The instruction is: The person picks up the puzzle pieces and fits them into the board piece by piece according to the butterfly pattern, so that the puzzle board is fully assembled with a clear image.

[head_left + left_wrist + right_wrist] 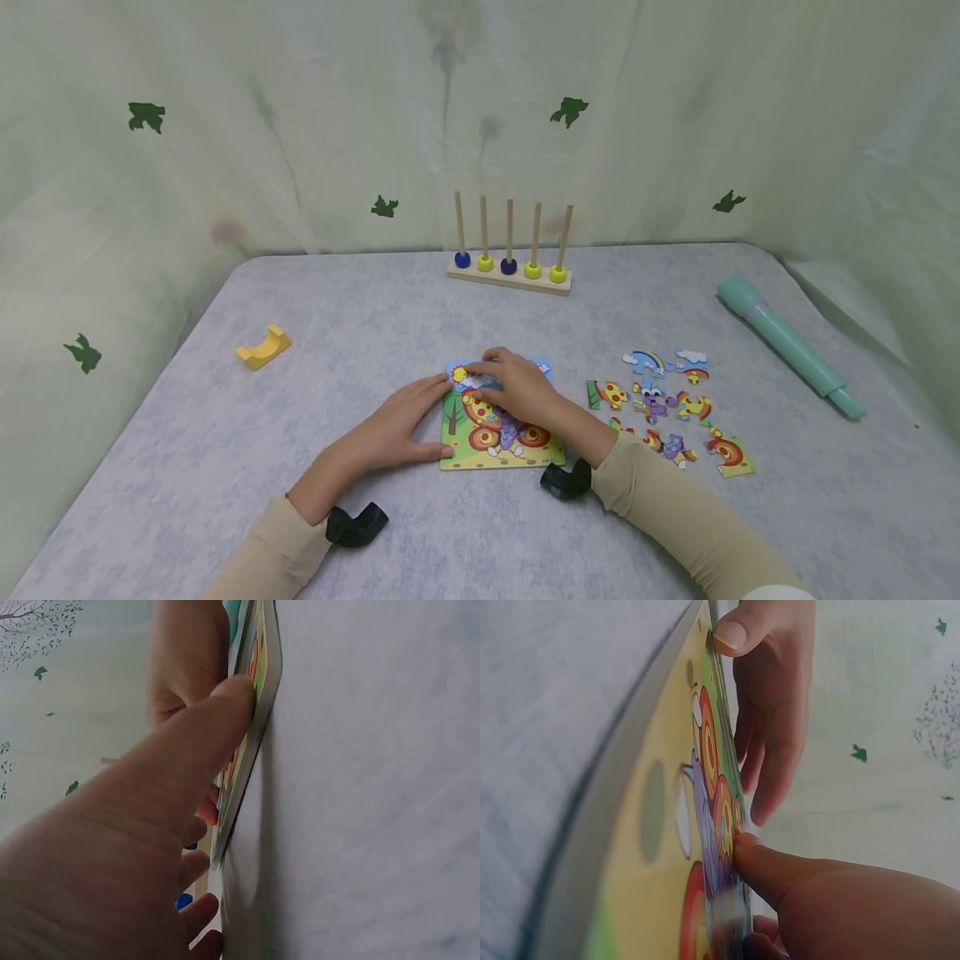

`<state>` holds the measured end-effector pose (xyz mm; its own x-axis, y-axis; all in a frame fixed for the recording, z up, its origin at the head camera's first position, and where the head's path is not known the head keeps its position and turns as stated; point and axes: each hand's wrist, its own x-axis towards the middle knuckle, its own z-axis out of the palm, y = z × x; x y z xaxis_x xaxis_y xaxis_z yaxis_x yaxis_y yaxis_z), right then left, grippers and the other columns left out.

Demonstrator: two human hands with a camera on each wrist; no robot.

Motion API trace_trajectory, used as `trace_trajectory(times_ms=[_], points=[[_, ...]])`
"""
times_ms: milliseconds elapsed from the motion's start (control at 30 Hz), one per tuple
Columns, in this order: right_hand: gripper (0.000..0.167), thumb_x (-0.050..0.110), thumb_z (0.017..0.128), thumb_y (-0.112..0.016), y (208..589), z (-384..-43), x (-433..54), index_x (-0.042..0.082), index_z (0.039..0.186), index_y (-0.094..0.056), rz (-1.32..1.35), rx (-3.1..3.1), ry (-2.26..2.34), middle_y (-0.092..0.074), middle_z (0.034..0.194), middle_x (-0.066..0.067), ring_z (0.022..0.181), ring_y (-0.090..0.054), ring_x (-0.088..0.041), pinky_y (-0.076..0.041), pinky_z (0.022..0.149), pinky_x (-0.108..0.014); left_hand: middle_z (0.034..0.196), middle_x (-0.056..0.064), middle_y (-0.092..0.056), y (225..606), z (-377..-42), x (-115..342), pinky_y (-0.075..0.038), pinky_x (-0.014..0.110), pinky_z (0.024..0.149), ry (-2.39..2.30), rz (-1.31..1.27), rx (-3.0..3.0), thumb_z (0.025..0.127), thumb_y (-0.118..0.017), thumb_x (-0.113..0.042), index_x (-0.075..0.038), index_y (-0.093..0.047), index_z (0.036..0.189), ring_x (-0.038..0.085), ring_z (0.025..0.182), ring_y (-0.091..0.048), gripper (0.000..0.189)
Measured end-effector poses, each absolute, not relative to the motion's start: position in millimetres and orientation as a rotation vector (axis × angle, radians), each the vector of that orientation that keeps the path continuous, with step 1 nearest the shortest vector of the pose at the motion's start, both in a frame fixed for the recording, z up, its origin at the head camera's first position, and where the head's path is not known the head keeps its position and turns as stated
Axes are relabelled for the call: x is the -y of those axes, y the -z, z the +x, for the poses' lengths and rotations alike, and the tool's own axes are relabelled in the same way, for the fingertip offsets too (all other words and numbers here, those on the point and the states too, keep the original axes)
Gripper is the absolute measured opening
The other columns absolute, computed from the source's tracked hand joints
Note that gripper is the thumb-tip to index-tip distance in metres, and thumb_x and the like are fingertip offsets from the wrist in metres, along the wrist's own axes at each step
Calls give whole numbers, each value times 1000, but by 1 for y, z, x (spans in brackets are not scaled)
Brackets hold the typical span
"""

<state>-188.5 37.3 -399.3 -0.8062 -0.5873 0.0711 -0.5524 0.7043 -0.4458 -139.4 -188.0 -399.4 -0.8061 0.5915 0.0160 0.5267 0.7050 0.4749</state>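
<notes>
flatly, both hands (397,429) (517,387) on thin glossy puzzle board (465,446)

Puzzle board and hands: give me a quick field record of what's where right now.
puzzle board: flat on the grey table, partly filled with colourful pieces
left hand: rests at the board's left edge, thumb on its near corner, fingers straight
right hand: lies on top of the board, fingers pressing a piece near its far edge
loose pieces: scattered right of the board, apart from it
peg rack: far edge of the table, five pegs, one bead each
teal tube: far right
yellow block: left
</notes>
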Motion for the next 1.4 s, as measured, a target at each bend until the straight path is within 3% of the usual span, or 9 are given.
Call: trace_trajectory(times_ms=[400,667,833,967,1167,1400], points=[[46,37,88,-57,400,-188,-39,23,131,-49,-951,-2804,692,-43,128,-7,113,-44,-24,-37,90,-45,147,7,-18,403,-155,187,-19,50,101,-644,924,-2759,68,-63,-65,-13,-28,142,28,131,-17,97],[58,38,86,-59,378,-178,-54,16,137,-39,-842,-2607,866,-25,142,-11,126,-31,-28,-33,95,-48,145,10,-21,406,-156,189,-19,50,101,-689,972,-2775,67,-65,-62,-11,-30,141,30,130,-19,97],[60,36,86,-60,356,-171,-82,14,136,-38,-835,-2553,1033,-28,141,-6,123,-34,-24,-38,93,-43,143,12,-25,408,-156,189,-22,52,99,-715,1006,-2802,67,-67,-60,-8,-33,139,33,128,-22,95],[59,35,83,-63,341,-166,-112,17,135,-39,-846,-2651,1134,-36,137,-1,120,-38,-23,-37,92,-45,143,12,-25,408,-155,190,-21,51,100,-713,990,-2803,66,-68,-60,-8,-34,139,33,129,-22,95],[61,32,80,-66,336,-164,-160,11,133,-42,-850,-2869,1171,-44,132,-7,119,-40,-28,-36,91,-50,146,9,-21,406,-155,189,-17,48,103,-669,924,-2774,67,-65,-64,-12,-30,141,30,131,-17,97],[59,31,82,-65,351,-166,-209,10,133,-42,-632,-2926,1202,-45,131,-12,118,-38,-34,-30,90,-59,146,8,-20,405,-154,188,-17,49,103,-658,909,-2771,67,-64,-64,-13,-30,141,29,132,-16,96]])
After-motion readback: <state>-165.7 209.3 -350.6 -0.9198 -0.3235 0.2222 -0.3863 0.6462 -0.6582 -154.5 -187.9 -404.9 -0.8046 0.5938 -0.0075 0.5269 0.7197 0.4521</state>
